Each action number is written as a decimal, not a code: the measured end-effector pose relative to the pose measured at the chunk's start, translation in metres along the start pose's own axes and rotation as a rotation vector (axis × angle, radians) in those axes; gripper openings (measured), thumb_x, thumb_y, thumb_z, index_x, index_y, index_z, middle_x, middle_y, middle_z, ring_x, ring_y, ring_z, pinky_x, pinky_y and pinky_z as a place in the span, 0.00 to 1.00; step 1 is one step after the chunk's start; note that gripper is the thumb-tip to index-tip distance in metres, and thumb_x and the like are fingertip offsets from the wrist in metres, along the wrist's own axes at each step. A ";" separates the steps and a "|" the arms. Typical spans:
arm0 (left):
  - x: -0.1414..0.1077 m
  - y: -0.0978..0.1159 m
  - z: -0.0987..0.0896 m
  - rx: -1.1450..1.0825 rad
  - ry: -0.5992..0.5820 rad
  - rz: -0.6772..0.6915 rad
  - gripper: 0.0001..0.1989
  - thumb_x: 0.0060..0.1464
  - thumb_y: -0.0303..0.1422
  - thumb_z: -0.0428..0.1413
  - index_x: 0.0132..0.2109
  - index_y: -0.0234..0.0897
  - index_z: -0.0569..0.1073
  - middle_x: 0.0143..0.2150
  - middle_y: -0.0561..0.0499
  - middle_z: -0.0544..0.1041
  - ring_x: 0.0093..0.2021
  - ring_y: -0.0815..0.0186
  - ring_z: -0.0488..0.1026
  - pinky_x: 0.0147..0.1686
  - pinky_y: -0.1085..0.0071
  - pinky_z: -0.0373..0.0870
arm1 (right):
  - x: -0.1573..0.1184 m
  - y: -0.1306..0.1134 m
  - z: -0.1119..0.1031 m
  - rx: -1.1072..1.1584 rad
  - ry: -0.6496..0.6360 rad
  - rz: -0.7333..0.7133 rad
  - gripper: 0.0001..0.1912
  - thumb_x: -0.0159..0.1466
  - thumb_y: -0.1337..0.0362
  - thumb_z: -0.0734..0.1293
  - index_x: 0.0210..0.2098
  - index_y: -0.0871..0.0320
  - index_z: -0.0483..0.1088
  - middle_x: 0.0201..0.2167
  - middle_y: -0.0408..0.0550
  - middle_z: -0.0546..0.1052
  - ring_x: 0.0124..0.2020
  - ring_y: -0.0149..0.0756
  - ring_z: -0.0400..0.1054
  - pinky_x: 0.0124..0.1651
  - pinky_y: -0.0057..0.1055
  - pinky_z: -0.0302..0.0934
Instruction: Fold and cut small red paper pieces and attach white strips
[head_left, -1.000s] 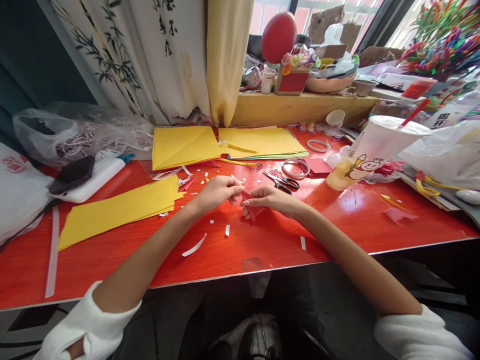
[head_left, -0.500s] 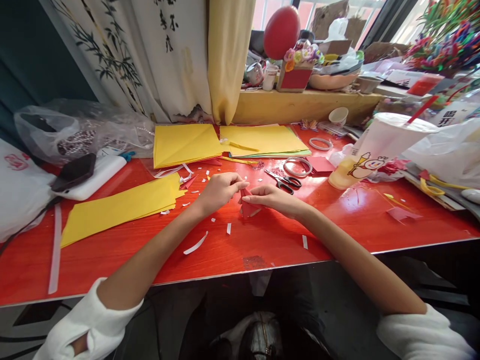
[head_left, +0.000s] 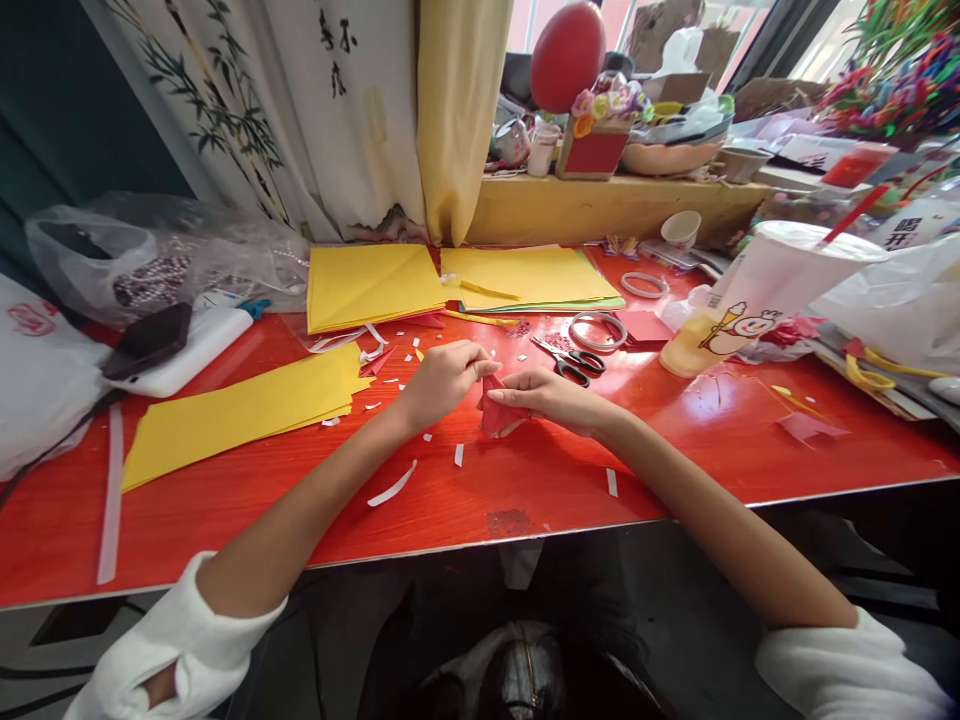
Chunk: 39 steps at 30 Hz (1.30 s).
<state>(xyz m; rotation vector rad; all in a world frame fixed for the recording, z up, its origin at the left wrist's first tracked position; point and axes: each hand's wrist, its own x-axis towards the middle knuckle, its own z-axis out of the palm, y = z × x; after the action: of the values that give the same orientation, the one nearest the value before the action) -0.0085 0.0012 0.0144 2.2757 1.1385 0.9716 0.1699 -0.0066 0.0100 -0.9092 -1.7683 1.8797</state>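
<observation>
A small folded piece of red paper (head_left: 495,412) is held between both hands above the middle of the red table (head_left: 442,525). My left hand (head_left: 448,382) pinches its upper end between thumb and fingers. Lower down, my right hand (head_left: 553,398) grips the same paper from the right side, thumb on top. The fingers hide part of the folds. Black-handled scissors (head_left: 576,362) lie just beyond my right hand. White paper scraps (head_left: 458,455) are scattered around and below the hands.
Yellow paper sheets (head_left: 247,412) lie at the left, with more yellow stacks (head_left: 371,288) at the back. Tape rings (head_left: 598,331) and a tilted drink cup (head_left: 739,300) stand to the right. A phone (head_left: 150,340) rests on a white box at the far left.
The hands keep their grip on the red paper in nearly the same place. The whole view has shifted very slightly.
</observation>
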 end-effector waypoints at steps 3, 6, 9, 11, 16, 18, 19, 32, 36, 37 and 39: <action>-0.001 -0.005 0.002 0.114 0.005 0.132 0.11 0.59 0.32 0.48 0.31 0.34 0.69 0.29 0.51 0.71 0.30 0.69 0.66 0.33 0.73 0.61 | 0.000 0.000 0.000 -0.011 -0.002 0.013 0.18 0.59 0.54 0.65 0.32 0.66 0.73 0.33 0.53 0.78 0.35 0.34 0.73 0.40 0.32 0.67; -0.003 -0.009 0.003 0.213 -0.032 0.225 0.11 0.61 0.32 0.45 0.32 0.33 0.67 0.31 0.50 0.69 0.31 0.69 0.64 0.33 0.72 0.61 | 0.000 0.001 0.000 -0.040 -0.001 0.016 0.17 0.59 0.53 0.65 0.31 0.64 0.73 0.28 0.48 0.77 0.27 0.27 0.70 0.32 0.26 0.64; -0.003 -0.007 0.003 0.206 -0.074 0.228 0.11 0.60 0.33 0.45 0.32 0.34 0.66 0.32 0.49 0.69 0.31 0.69 0.64 0.34 0.72 0.61 | 0.000 0.002 0.000 -0.074 0.013 0.011 0.17 0.59 0.53 0.65 0.27 0.62 0.73 0.21 0.43 0.74 0.20 0.23 0.63 0.25 0.24 0.58; -0.002 -0.003 0.002 0.139 -0.081 0.155 0.12 0.60 0.35 0.45 0.31 0.34 0.66 0.31 0.50 0.69 0.32 0.69 0.65 0.35 0.73 0.61 | 0.000 0.001 0.000 -0.088 0.034 0.003 0.16 0.58 0.54 0.66 0.26 0.62 0.73 0.21 0.43 0.74 0.20 0.23 0.62 0.24 0.24 0.55; 0.001 0.008 -0.004 -0.057 -0.090 -0.105 0.14 0.56 0.40 0.50 0.31 0.34 0.69 0.27 0.53 0.69 0.28 0.70 0.64 0.30 0.74 0.60 | -0.001 -0.001 0.001 -0.085 0.039 -0.004 0.18 0.60 0.54 0.65 0.29 0.66 0.73 0.29 0.53 0.78 0.28 0.29 0.69 0.32 0.29 0.60; 0.001 0.008 -0.005 -0.114 -0.091 -0.144 0.14 0.54 0.41 0.52 0.29 0.34 0.69 0.25 0.54 0.68 0.26 0.72 0.62 0.28 0.75 0.59 | -0.001 -0.001 0.002 -0.070 0.029 -0.001 0.18 0.59 0.54 0.65 0.29 0.66 0.73 0.30 0.55 0.78 0.29 0.31 0.70 0.35 0.30 0.62; 0.000 0.008 -0.004 -0.145 -0.089 -0.157 0.14 0.54 0.41 0.52 0.29 0.34 0.69 0.24 0.55 0.67 0.25 0.72 0.61 0.27 0.75 0.58 | -0.001 -0.001 0.002 -0.062 0.023 0.002 0.18 0.59 0.54 0.65 0.29 0.66 0.73 0.31 0.55 0.78 0.30 0.32 0.71 0.36 0.31 0.63; 0.000 0.005 0.003 -0.349 -0.098 -0.266 0.16 0.50 0.45 0.54 0.28 0.34 0.68 0.22 0.55 0.64 0.21 0.74 0.59 0.22 0.76 0.56 | 0.002 0.005 0.005 0.025 0.044 -0.021 0.15 0.57 0.56 0.68 0.32 0.65 0.73 0.32 0.53 0.79 0.35 0.35 0.74 0.42 0.34 0.67; 0.000 0.001 0.002 -0.293 -0.035 -0.275 0.16 0.51 0.44 0.53 0.27 0.34 0.68 0.21 0.55 0.65 0.22 0.73 0.59 0.23 0.75 0.56 | 0.001 0.002 0.006 0.087 -0.035 -0.005 0.17 0.59 0.56 0.66 0.37 0.66 0.73 0.35 0.54 0.78 0.38 0.36 0.73 0.47 0.38 0.67; 0.000 0.001 0.002 -0.278 -0.025 -0.275 0.16 0.51 0.44 0.53 0.27 0.34 0.68 0.22 0.55 0.65 0.23 0.73 0.60 0.24 0.75 0.57 | 0.000 0.002 0.006 0.106 -0.047 -0.005 0.17 0.60 0.56 0.66 0.38 0.66 0.73 0.36 0.54 0.78 0.38 0.36 0.73 0.47 0.39 0.67; 0.000 0.001 0.000 -0.247 -0.010 -0.272 0.16 0.51 0.44 0.53 0.26 0.34 0.68 0.22 0.55 0.66 0.24 0.73 0.61 0.25 0.75 0.57 | 0.000 0.001 0.006 0.143 -0.051 -0.014 0.17 0.59 0.57 0.66 0.39 0.66 0.73 0.37 0.54 0.77 0.40 0.36 0.72 0.48 0.39 0.66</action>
<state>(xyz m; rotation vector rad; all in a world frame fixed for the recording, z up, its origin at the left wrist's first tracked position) -0.0077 0.0008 0.0150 1.8734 1.2122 0.9339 0.1659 -0.0108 0.0088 -0.8013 -1.6393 2.0071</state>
